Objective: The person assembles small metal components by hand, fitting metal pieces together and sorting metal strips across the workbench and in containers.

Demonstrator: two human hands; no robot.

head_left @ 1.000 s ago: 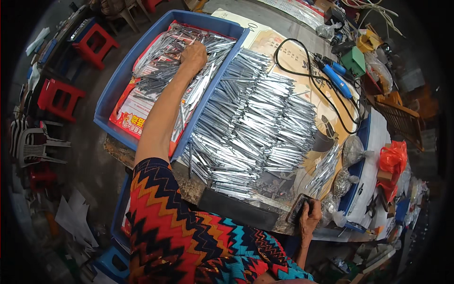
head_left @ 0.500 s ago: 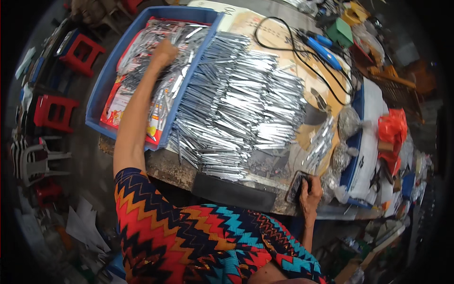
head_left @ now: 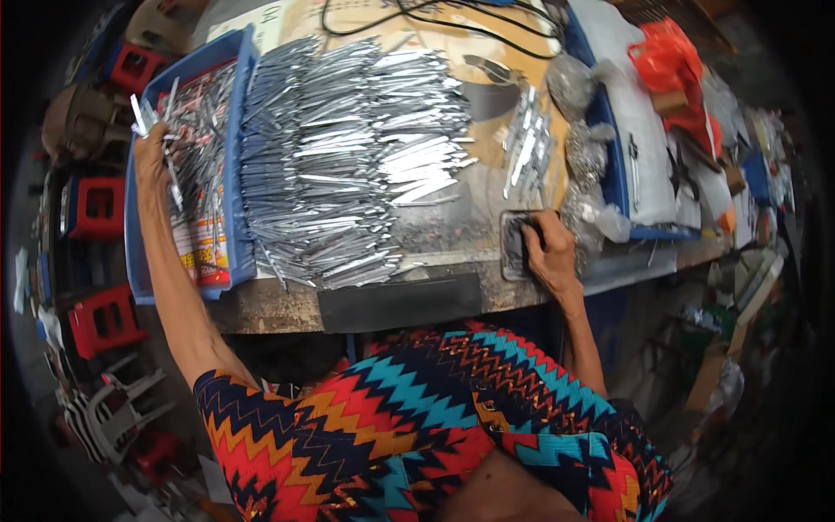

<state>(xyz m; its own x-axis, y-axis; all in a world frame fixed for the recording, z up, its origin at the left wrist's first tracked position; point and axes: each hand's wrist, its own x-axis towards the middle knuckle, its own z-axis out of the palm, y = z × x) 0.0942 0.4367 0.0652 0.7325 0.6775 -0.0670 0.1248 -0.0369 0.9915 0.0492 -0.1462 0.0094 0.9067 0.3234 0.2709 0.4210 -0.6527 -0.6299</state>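
At the far left, my left hand (head_left: pixel 152 150) is closed round several thin metal strips (head_left: pixel 177 184), which stick out on both sides of it. It is over the blue plastic bin (head_left: pixel 235 174), whose red-and-white printed lining carries more loose strips. My right hand (head_left: pixel 554 252) rests on a small shallow tray (head_left: pixel 504 239) at the table's front edge, fingers curled down into it. Small dark pieces seem to lie in the tray; whatever the fingertips hold is hidden. Between the hands, silvery strips (head_left: pixel 339 174) lie in dense overlapping rows.
A smaller strip pile (head_left: pixel 527 143) lies near the right hand, beside clear bags of small parts (head_left: pixel 584 161). Farther right stands a blue tray (head_left: pixel 613 187) with white sheeting and a red plastic bag (head_left: pixel 670 65). A black cable (head_left: pixel 435 19) crosses the back. Red stools (head_left: pixel 104 317) stand left.
My left hand has gone from the bin's middle to its far left side and now lifts strips. The whole view has shifted. My right hand stays at the small tray.
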